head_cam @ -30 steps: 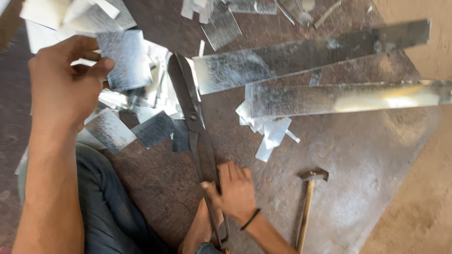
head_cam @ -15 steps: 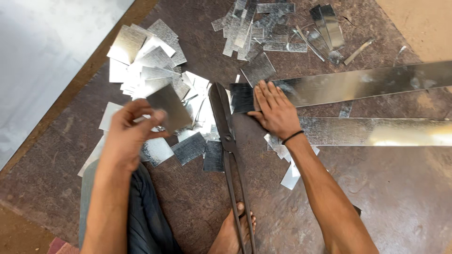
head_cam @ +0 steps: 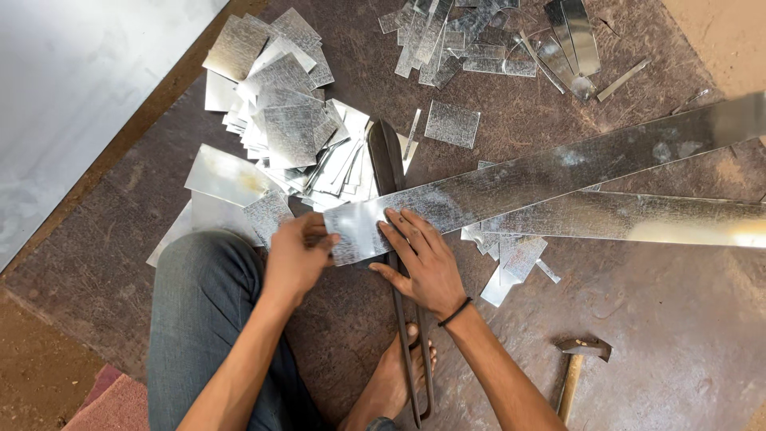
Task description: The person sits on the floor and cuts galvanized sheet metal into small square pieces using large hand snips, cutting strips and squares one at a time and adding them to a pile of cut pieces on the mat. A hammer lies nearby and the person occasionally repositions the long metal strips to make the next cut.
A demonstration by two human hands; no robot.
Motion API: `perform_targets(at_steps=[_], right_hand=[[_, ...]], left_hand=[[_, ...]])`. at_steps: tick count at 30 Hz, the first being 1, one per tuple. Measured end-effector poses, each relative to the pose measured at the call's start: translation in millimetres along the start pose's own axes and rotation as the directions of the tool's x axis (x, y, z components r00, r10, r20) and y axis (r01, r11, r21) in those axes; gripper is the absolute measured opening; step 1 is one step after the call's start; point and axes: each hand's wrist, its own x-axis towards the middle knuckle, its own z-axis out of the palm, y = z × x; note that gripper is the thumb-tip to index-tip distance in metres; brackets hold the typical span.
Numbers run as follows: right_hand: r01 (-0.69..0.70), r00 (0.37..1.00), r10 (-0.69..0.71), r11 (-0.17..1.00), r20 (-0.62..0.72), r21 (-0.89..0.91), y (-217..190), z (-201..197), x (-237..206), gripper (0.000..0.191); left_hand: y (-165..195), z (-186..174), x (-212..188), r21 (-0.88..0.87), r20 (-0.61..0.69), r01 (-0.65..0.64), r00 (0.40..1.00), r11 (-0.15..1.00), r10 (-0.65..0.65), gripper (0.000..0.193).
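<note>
Where a dark brown floor mat meets a pale wall, cut squares of sheet metal lie heaped beside a hammer. The left hand pinches the near end of a long metal strip laid across big shears. The right hand presses flat on it, fingers spread.

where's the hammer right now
In the head view the hammer lies on the brown floor at the lower right, just right of the person's right forearm and below the two long metal strips.
</note>
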Motion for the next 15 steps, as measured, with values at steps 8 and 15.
perform_targets(at_steps=[8,15], right_hand=[[-0.015,0.999,0.015,1.000,-0.039,0.011,3.2,4.4,-3.5,0.053],[-0.009,0.999,0.011,0.999,-0.050,0.034,7.4,2.2,3.1,0.056]], left_hand=[[-10.4,18.4,1.6,-0.068,0.035,0.011,0.999,0.998,-0.008,0.023],[-7.5,20.1,2.4,-0.040,0.055,0.094,0.994,0.995,-0.092,0.022]])
